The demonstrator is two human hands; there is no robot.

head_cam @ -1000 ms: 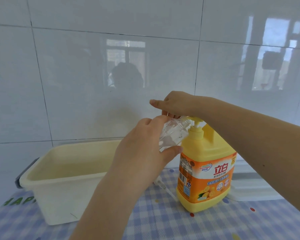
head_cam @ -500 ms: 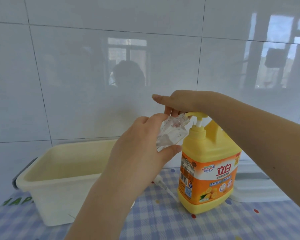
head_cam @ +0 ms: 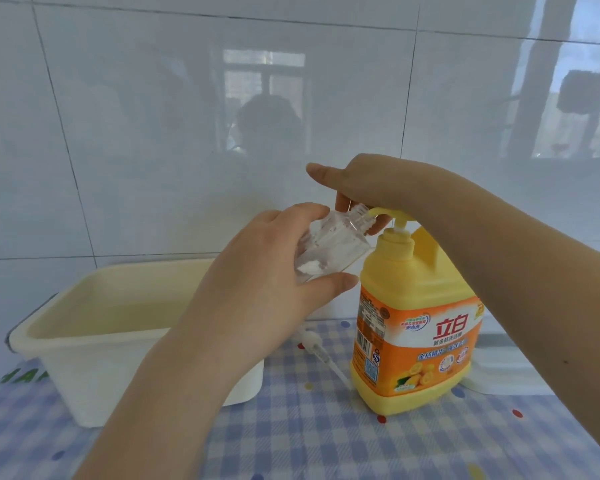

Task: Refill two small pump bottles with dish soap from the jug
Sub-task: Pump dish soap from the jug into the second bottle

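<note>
A yellow dish-soap jug (head_cam: 413,306) with an orange label stands upright on the checked tablecloth. My left hand (head_cam: 267,271) grips a small clear pump bottle (head_cam: 326,247), tilted with its open neck right at the tip of the jug's nozzle. A little whitish liquid sits in the bottle's lower corner. My right hand (head_cam: 371,181) lies on top of the jug's pump head (head_cam: 395,213), fingers curled down around it and thumb pointing left. A short piece of pump stem shows above the collar. No second small bottle is in view.
A loose white pump (head_cam: 316,344) with its tube lies on the cloth between the jug and a cream plastic basin (head_cam: 84,341) at the left. A flat white lid or tray (head_cam: 506,368) lies behind the jug at the right. A tiled wall stands close behind.
The pump head has come up from its pressed-down position, with my right hand on it. My left hand keeps the bottle's neck at the nozzle.
</note>
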